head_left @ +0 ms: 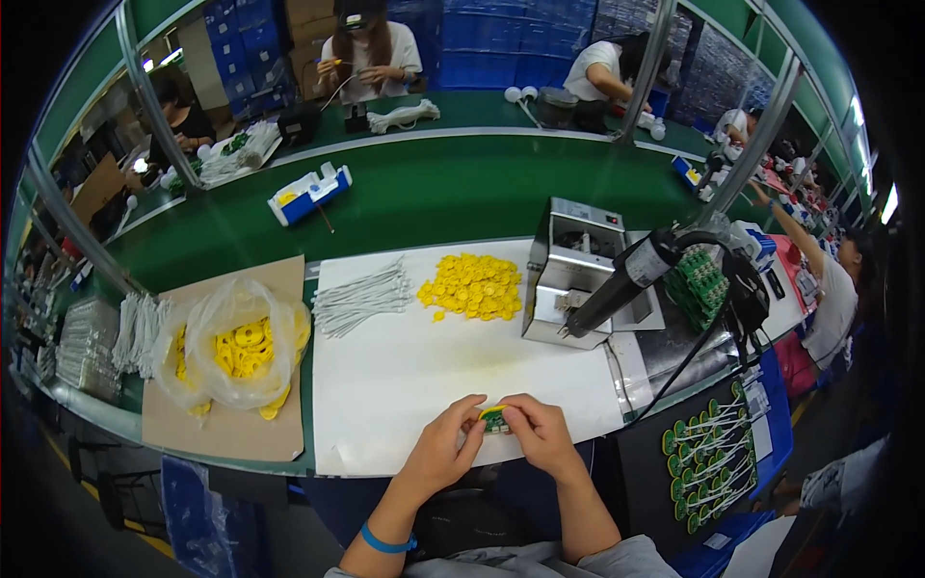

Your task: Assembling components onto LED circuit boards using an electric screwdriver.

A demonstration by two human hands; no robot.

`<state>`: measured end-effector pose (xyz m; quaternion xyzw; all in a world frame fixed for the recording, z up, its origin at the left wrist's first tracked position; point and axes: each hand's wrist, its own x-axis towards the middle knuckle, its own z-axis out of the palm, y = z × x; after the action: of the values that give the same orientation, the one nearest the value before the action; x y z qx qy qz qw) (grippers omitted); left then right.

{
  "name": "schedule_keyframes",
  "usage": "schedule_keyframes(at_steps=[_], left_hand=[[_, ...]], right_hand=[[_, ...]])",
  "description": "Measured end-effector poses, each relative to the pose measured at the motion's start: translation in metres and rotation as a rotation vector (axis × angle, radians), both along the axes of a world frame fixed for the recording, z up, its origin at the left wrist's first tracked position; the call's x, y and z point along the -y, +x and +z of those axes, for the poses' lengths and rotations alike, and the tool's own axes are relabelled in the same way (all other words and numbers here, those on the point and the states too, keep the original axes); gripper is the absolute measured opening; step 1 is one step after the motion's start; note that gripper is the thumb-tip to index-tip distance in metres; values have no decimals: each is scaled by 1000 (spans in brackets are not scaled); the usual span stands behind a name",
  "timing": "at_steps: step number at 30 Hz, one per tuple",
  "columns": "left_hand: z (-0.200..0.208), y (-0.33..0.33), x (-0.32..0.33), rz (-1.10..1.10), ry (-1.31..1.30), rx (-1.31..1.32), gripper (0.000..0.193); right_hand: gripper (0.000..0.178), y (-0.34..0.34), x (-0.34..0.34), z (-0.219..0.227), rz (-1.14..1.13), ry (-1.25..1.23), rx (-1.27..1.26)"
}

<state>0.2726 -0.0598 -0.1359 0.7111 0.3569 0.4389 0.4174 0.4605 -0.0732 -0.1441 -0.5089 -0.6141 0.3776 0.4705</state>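
So the biggest thing here is a long, flat green belt (414, 183) running across the far side of the bench. Closer in there's a big rectangular sheet of white paper (385, 395), with a flat brown cardboard sheet (222, 438) just to its left. The boxy silver metal machine (568, 265) stands at the far right of the paper, and a puffy clear plastic bag (204, 361) full of yellow plastic pieces sits on the cardboard. Up top on the paper you've got a heap of little round yellow plastic discs (472, 287) beside the machine, and left of that a loose bundle of thin white wires (361, 297).

Then the hands: left hand (448, 445) and right hand (541, 438), both over the paper's near edge. A stretchy-looking blue wristband (388, 542) is on the left wrist. Smallest of the lot is a green circuit board with a curved yellow rim (495, 420), right between the hands, fingers and thumbs pinched on it from both sides.
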Motion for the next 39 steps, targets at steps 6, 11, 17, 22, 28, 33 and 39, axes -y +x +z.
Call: schedule_keyframes(at_steps=[6, 11, 17, 22, 28, 33, 39], left_hand=[[14, 7, 3, 12, -62, -52, 40], [18, 17, 6, 20, -163, -14, 33], [29, 24, 4, 21, 13, -168, 10], [34, 30, 5, 43, 11, -172, 10], [27, 35, 7, 92, -40, -145, 11], [24, 37, 7, 104, -65, -165, 11], [26, 43, 2, 108, 55, -192, 13]], right_hand=[[17, 10, 3, 12, 55, -64, 15], [18, 19, 7, 13, 54, -84, -53], [18, 27, 9, 21, 81, -74, -118], [19, 31, 8, 19, 84, -99, -150], [22, 33, 9, 22, 67, -188, -204], [22, 39, 6, 15, 91, -121, -188], [21, 43, 4, 23, 109, -120, -174]])
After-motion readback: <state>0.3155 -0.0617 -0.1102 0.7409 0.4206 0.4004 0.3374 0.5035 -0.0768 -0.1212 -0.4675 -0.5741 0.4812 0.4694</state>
